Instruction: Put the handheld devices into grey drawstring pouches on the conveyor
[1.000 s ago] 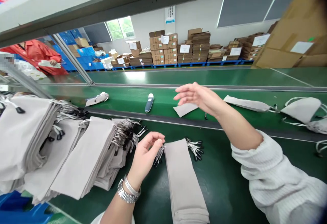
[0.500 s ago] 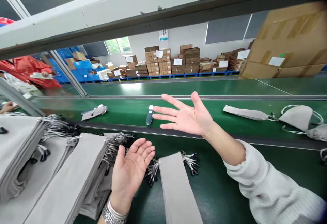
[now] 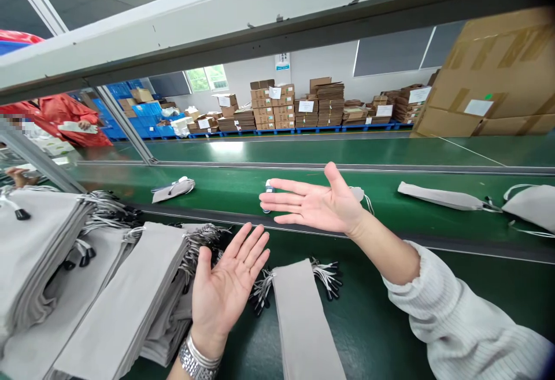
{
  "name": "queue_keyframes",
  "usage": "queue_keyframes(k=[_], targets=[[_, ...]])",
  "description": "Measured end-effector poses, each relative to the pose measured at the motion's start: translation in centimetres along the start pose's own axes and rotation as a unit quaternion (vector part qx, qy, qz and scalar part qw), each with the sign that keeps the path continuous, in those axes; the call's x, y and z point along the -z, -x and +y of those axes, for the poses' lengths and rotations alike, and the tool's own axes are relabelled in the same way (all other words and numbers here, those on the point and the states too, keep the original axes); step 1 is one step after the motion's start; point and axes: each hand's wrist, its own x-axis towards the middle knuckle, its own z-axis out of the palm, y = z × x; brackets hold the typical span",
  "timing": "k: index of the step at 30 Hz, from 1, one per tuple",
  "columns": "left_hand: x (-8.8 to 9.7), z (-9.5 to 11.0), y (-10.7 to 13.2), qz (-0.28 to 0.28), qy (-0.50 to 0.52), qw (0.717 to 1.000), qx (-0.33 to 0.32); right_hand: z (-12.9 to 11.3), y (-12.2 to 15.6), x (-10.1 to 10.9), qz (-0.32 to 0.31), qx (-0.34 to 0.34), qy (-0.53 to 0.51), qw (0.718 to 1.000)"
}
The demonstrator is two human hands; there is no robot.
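Note:
My left hand is held palm up with fingers stretched, holding nothing, between stacks of grey drawstring bags. To its right lies a narrow stack of grey drawstring bags, its cords and black cord ends fanned out at the top. Above the green conveyor belt, my right hand is spread palm up and empty. Its fingers partly cover a small dark-blue and white object on the belt. Behind the right wrist, part of a grey bag with a white cord shows.
Piles of grey bags fill the left side. On the belt lie another bag and a long grey bag. A white beam crosses overhead. A person in red is at far left; a large carton stands right.
Bags on the belt have shifted right in view, and the dark-blue object has slipped partly behind my right fingers. A bag now shows behind the right wrist. Both hands stay open.

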Motion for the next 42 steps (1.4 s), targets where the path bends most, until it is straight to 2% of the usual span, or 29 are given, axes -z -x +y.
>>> queue_keyframes(k=[9,14,17,18,20,21,23,25,27,32,35,39,42], targets=[[-0.3,-0.1,0.0,0.019,-0.012,1.000,0.000,0.0,0.1,0.4,-0.025,0.007,0.026,0.999],[-1.0,-0.2,-0.1,0.088,-0.064,0.994,-0.004,0.3,-0.3,0.3,0.004,-0.007,0.063,0.998],[-1.4,-0.8,-0.1,0.141,-0.197,0.969,-0.038,1.2,-0.9,2.0,0.080,0.078,0.112,0.987],[-1.5,-1.1,-0.1,0.157,-0.271,0.948,-0.057,1.6,-1.1,2.9,0.128,0.113,0.135,0.976],[-1.5,-1.7,0.1,0.168,-0.435,0.880,-0.091,2.5,-1.6,5.1,0.235,0.149,0.200,0.940],[-1.4,-2.0,0.1,0.157,-0.508,0.841,-0.101,2.9,-1.9,6.3,0.280,0.132,0.254,0.916],[-1.2,-2.5,0.2,0.110,-0.619,0.770,-0.110,3.6,-2.5,8.7,0.340,0.046,0.384,0.857],[-0.9,-3.0,0.2,0.058,-0.691,0.712,-0.113,4.3,-3.3,10.8,0.368,-0.051,0.480,0.795],[-0.4,-3.3,0.1,0.027,-0.740,0.662,-0.118,4.9,-4.3,12.4,0.387,-0.118,0.518,0.754],[0.7,-3.6,-0.1,-0.001,-0.815,0.561,-0.147,6.8,-7.4,14.5,0.434,-0.195,0.571,0.669],[0.8,-3.6,-0.1,-0.014,-0.843,0.510,-0.170,7.5,-8.5,14.8,0.433,-0.199,0.579,0.662],[0.3,-3.6,-0.1,-0.029,-0.846,0.495,-0.196,7.4,-7.7,14.3,0.418,-0.158,0.548,0.707],[-0.1,-3.5,-0.1,-0.036,-0.867,0.446,-0.218,6.9,-5.6,12.5,0.423,-0.100,0.511,0.742]])
